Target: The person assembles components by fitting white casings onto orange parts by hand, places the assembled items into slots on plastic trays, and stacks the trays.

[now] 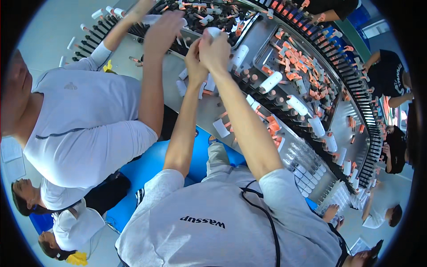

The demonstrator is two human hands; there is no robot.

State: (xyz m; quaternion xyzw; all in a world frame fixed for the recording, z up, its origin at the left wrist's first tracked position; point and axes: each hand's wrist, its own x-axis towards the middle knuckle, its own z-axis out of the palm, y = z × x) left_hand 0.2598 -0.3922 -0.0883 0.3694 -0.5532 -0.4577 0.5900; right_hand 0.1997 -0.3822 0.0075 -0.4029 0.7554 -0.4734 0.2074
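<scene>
Head view shows a small white cylinder [214, 32] pinched at the top by both hands together, the left hand [194, 57] and the right hand [216, 51] closed around it, above the metal worktable [262, 38]. White tubes [270, 82] and orange caps [296, 60] lie around. A neighbour's arm [151, 75] crosses just beside, on the left.

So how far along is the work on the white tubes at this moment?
Done: several white capped tubes already stand on the line's pegs. In hand: both the left hand and right hand close around one white tube. Left: many bare pegs and loose orange parts remain in the tray.
</scene>
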